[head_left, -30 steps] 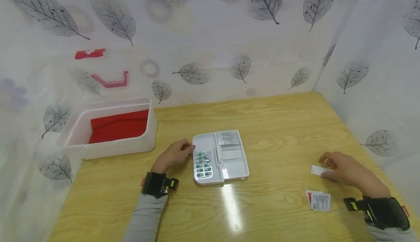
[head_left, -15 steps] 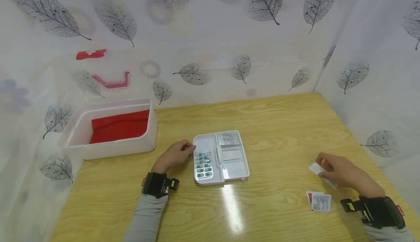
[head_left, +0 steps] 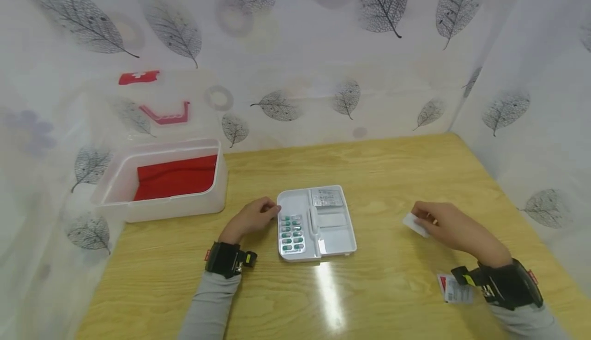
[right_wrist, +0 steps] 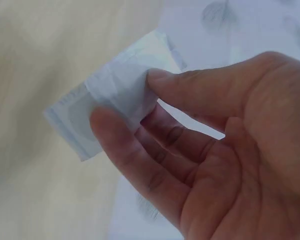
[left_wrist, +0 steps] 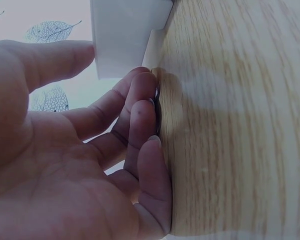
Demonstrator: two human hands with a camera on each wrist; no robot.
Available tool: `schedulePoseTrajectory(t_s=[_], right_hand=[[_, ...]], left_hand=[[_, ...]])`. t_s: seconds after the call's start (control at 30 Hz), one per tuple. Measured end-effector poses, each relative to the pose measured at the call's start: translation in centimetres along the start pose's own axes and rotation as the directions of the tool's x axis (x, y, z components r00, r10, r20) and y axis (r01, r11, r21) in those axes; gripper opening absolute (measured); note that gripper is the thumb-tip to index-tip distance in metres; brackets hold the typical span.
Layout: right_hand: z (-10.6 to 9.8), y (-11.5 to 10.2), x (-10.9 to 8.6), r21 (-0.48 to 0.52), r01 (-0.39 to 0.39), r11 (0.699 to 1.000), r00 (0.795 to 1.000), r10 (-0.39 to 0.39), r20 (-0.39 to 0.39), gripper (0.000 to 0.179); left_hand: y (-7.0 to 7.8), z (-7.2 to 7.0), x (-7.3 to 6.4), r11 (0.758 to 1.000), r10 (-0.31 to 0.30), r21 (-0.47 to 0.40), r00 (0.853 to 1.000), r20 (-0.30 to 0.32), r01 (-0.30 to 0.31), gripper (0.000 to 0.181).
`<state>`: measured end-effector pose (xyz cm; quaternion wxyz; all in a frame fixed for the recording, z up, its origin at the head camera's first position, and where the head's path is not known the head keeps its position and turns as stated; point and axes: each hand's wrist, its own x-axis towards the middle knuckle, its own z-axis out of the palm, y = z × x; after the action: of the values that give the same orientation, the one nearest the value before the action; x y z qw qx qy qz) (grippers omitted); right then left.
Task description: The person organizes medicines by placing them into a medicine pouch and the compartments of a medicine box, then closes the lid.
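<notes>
One sachet [head_left: 414, 223], pinched in right-hand fingers [right_wrist: 121, 134], now nearer tray [head_left: 339, 245]; left hand [head_left: 253, 218] relaxed.

My head view looks down across the table [head_left: 397, 176]. Each wrist camera sits very near its palm: left hand [left_wrist: 80, 165] at the tray [left_wrist: 125, 35], right hand [right_wrist: 215, 150] pinching what seems a sachet [right_wrist: 105, 110], both shared overhead.
</notes>
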<state>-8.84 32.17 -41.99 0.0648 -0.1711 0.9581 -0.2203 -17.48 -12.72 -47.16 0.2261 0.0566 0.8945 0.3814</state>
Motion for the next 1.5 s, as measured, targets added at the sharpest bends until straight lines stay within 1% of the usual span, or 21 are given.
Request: schedulePoseTrajectory(t_s=[0.17,0.33,0.5,0.63,0.7,0.9,1.0,1.1,1.2,1.33,1.5], right_hand=[[0.5,-3.3,2.7,0.055,0.076,0.996,0.997,-0.076,-0.009,0.011],[1.6,-6.1,5.3,0.106,0.119,0.987,0.992,-0.122,0.021,0.015],[2.9,-8.1,7.7,0.170,0.172,0.970,0.984,-0.179,0.025,0.013],[3.8,-9.3,8.9,0.201,0.197,0.959,0.978,-0.207,0.027,0.012],[4.2,-9.8,9.2,0.206,0.205,0.957,0.976,-0.216,0.031,0.012],[4.9,-10.7,9.9,0.219,0.214,0.952,0.974,-0.226,0.031,0.011],[5.5,-10.7,10.4,0.185,0.197,0.963,0.978,-0.206,0.030,0.011],[6.2,-10.5,10.7,0.129,0.174,0.976,0.983,-0.180,0.031,0.011],[6.7,-10.4,11.0,0.094,0.167,0.982,0.985,-0.169,0.023,0.009],[7.4,-10.5,11.4,0.115,0.175,0.978,0.984,-0.178,0.019,0.010],[8.0,-10.8,11.8,0.148,0.181,0.972,0.980,-0.192,0.060,0.010]], left_hand=[[0.3,0.1,-0.1,1.000,-0.009,-0.002,1.000,0.005,0.009,0.024],[0.3,0.1,0.0,1.000,-0.016,-0.016,1.000,0.013,0.016,0.024],[0.3,0.0,-0.1,1.000,-0.019,-0.023,1.000,0.009,0.019,0.024],[0.3,0.0,-0.1,1.000,-0.005,-0.023,1.000,0.010,0.006,0.025],[0.3,0.1,0.0,1.000,0.003,-0.023,1.000,0.014,-0.003,0.025],[0.4,0.1,0.2,1.000,-0.002,-0.029,1.000,0.017,0.002,0.025],[0.3,0.1,0.2,1.000,-0.006,-0.025,1.000,0.019,0.007,0.025],[0.3,0.1,0.2,1.000,-0.011,-0.021,1.000,0.019,0.012,0.025],[0.3,-0.1,0.1,1.000,-0.017,-0.021,1.000,0.015,0.017,0.025],[0.2,-0.3,0.0,1.000,-0.021,-0.023,1.000,0.012,0.021,0.025],[0.1,-0.4,-0.2,1.000,-0.016,-0.026,1.000,0.014,0.017,0.025]])
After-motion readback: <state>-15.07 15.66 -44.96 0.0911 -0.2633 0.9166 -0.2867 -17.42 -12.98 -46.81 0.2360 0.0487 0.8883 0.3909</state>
